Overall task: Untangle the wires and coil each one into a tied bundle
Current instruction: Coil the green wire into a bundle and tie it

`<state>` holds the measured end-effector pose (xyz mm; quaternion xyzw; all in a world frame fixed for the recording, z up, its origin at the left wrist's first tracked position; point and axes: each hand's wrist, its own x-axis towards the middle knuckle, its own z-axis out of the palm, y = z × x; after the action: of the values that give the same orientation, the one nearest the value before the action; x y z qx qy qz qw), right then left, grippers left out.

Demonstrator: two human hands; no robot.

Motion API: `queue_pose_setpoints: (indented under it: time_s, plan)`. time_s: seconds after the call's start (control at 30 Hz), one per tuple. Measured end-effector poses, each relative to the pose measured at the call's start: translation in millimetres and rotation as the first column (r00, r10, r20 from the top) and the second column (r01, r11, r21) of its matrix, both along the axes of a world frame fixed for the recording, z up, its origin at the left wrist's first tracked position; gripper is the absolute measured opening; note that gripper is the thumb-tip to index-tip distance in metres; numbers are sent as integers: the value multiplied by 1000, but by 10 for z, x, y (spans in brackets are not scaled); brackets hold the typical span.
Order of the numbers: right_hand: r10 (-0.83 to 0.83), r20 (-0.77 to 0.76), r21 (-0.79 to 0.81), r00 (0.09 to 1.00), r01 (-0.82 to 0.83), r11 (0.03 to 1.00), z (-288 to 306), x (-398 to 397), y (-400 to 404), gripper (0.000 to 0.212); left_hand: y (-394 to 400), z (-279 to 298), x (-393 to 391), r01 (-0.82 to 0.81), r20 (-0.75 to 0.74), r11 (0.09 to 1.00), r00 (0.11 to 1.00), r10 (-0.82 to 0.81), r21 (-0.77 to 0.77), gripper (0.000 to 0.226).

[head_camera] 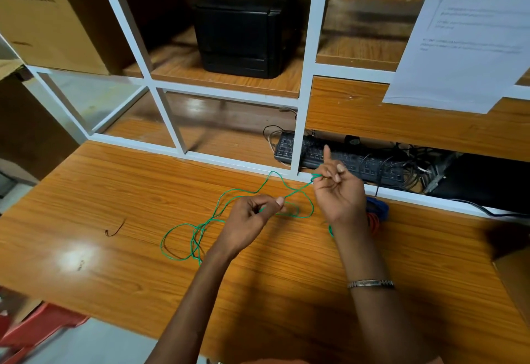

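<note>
Office: keyboard (pixel 338 160) w/ cables, black printer (pixel 243 31) on shelf, wood desk (pixel 114 191).

A black printer (pixel 246 31) sits in a cubby of the white-framed wooden shelf unit (pixel 308 77), with a cardboard box (pixel 43 13) in the cubby to its left. A printed paper sheet (pixel 464 36) hangs over the shelf front at the right. Below it, a black keyboard (pixel 338 160) lies in a low slot among a tangle of dark cables (pixel 415 163). A short dark wire scrap (pixel 114 230) lies alone on the orange wood surface (pixel 114 180). A red plastic stool (pixel 37 326) stands beneath its near left edge.
</note>
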<state>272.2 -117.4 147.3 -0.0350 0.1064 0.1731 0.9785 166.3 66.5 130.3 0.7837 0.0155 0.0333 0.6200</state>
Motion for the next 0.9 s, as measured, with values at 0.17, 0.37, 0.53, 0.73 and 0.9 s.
queue_pose_setpoints:
  time_s: [0.17,0.37,0.53,0.73,0.9]
  plan:
    - [-102,67,-409,993,120,905,-203,28,81,30,99,-51,-16,-23,27,995,999,21,97,31]
    - [139,113,-874,984,32,485,-458,-113,313,25,142,-49,-32,-121,130,991,985,113,56,12]
    - [640,-239,-949,730,-315,5,-404,-425,395,17,134,34,-36,-139,244,989,962,126,39,31]
    - [952,-119,-861,281,-506,41,-286,-453,324,83,281,-20,15,-242,256,970,939,228,25,28]
    - [988,136,-771,67,-619,148,-203,-519,262,99,223,83,1,-229,261,974,940,221,-3,7]
